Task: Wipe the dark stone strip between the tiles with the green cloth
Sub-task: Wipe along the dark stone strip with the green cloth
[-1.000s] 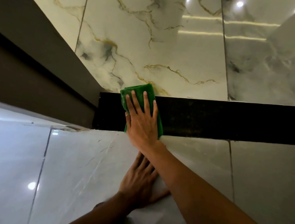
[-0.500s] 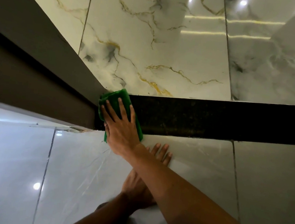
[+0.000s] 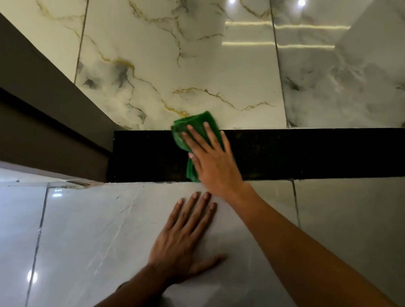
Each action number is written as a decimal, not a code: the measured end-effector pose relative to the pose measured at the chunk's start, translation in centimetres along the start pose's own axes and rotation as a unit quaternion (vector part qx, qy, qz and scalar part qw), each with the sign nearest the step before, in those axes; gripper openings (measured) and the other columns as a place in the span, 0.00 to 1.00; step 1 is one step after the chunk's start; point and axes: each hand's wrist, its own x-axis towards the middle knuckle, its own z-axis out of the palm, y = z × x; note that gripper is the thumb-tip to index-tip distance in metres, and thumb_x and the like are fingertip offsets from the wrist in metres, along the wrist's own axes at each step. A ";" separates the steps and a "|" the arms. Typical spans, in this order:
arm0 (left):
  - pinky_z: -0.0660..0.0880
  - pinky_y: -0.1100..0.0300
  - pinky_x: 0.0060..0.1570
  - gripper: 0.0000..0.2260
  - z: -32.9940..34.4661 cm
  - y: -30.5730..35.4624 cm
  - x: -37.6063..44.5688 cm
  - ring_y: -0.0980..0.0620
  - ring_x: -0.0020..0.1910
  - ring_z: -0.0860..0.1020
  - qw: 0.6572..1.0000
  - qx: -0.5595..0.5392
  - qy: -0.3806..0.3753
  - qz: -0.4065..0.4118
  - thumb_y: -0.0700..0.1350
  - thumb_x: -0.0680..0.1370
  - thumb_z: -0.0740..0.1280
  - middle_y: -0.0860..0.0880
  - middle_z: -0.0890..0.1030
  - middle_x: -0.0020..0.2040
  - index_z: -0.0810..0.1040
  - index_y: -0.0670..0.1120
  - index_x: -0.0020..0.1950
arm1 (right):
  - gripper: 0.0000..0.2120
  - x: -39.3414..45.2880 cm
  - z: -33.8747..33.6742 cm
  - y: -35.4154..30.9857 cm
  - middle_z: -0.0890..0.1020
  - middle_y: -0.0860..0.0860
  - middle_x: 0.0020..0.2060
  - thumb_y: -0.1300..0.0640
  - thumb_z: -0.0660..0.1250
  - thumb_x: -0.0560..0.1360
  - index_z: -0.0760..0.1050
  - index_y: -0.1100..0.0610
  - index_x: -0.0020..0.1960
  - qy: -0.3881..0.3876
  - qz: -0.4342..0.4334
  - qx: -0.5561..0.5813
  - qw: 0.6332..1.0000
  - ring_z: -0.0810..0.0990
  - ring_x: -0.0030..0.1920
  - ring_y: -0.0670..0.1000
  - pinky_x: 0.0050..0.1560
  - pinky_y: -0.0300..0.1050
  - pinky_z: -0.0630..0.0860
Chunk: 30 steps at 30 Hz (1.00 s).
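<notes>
Glossy gold-veined marble tiles (image 3: 182, 57) above; plain grey tiles (image 3: 101, 237) below; brown wall panel (image 3: 26, 98) left.

The cloth (image 3: 194, 129) is bright green; the stone strip (image 3: 309, 160) is near-black with faint speckles; the far tiles (image 3: 194, 59) are glossy white marble-patterned with gold and grey veins; the near tiles (image 3: 91, 236) are pale grey with thin veins; the left wall (image 3: 26, 98) is dull brown

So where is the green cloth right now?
In the head view the green cloth lies near the middle, pressed flat by the right hand against the dark stone strip, its top edge overlapping the gold-veined tile above.
</notes>
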 end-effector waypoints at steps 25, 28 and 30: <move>0.53 0.35 0.88 0.53 0.9 0.0 -0.1 0.39 0.92 0.54 0.991 0.087 0.092 0.034 0.81 0.79 0.59 0.44 0.54 0.94 0.59 0.45 0.92 | 0.28 -13.1 -8.6 29.0 0.53 0.47 0.89 0.47 0.50 0.90 0.52 0.49 0.89 0.120 0.496 0.033 0.859 0.47 0.89 0.55 0.87 0.60 0.46; 0.54 0.33 0.87 0.53 0.8 0.1 -0.1 0.38 0.92 0.55 0.992 0.087 0.084 0.033 0.81 0.80 0.58 0.43 0.54 0.94 0.60 0.44 0.92 | 0.27 -13.1 -8.5 28.7 0.54 0.47 0.88 0.47 0.49 0.90 0.54 0.50 0.88 0.136 0.515 0.034 0.846 0.48 0.89 0.56 0.87 0.60 0.47; 0.55 0.33 0.86 0.53 0.7 0.1 -0.2 0.37 0.92 0.55 0.992 0.086 0.082 0.033 0.81 0.80 0.57 0.43 0.55 0.93 0.61 0.44 0.92 | 0.27 -13.3 -8.4 28.5 0.55 0.47 0.88 0.47 0.49 0.90 0.55 0.50 0.88 0.146 0.538 0.034 0.830 0.49 0.89 0.56 0.87 0.61 0.47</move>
